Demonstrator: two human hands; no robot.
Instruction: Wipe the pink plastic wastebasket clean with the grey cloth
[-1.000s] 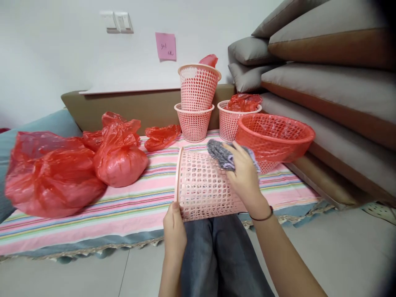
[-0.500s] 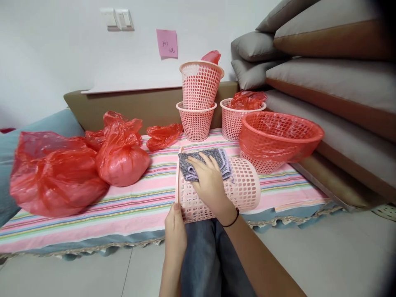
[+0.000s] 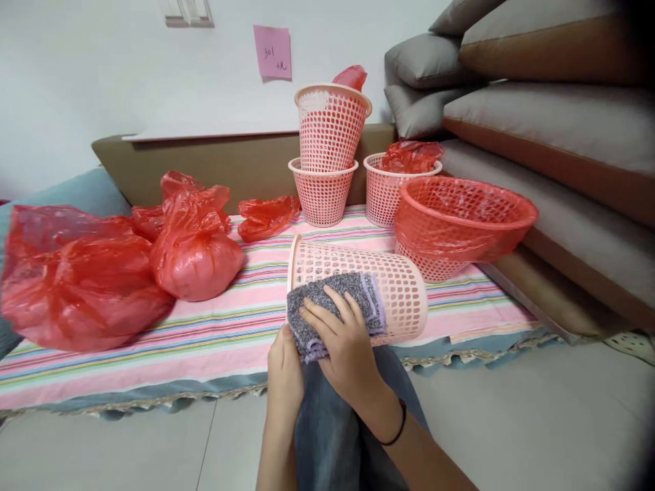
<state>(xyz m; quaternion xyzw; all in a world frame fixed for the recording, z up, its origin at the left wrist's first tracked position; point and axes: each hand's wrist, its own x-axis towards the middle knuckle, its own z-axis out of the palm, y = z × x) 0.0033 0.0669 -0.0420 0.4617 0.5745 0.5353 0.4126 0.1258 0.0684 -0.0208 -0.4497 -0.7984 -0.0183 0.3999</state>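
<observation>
Landmark is the pink basket (image 3: 394,283). It lies on its side at the front edge of the striped sheet (image 3: 215,334), rim to the left and base to the right. Rigid plastic, tapered round body, square-hole lattice wall.

Far left of the pink basket: big red bag (image 3: 76,286), thin glossy film, crumpled and bulging. Nearer, also left of it: knotted red bag (image 3: 197,249), rounded and taut, neck twisted upward. Behind-left of it: flat red bag (image 3: 266,215), creased and limp.

At the low side of the pink basket's rim: left hand (image 3: 284,365), thumb up against the rim edge, hand closed round it from below. Fingertips are hidden.

On the pink basket's near wall, close to the rim: grey cloth (image 3: 314,290), nubby speckled weave, folded, with a paler lilac layer at its right edge. The right hand (image 3: 342,348) lies flat on the cloth, fingers spread, pressing it onto the lattice. Thumb not visible. Thin black band (image 3: 398,429) on that wrist. Blue jeans (image 3: 327,436) below both hands.

Behind the pink basket: stacked pair (image 3: 327,136) of the same lattice type, upper nested in lower, red film poking out the top. Behind-right: lined basket (image 3: 383,194) filled with red film. Just beside the pink basket's base, to the right: wide red basket (image 3: 460,218), bowl-shaped, finer mesh, film-lined, resting on another pink lattice piece. Far right: cushions (image 3: 552,123), matte grey and tan fabric, stacked slabs.
</observation>
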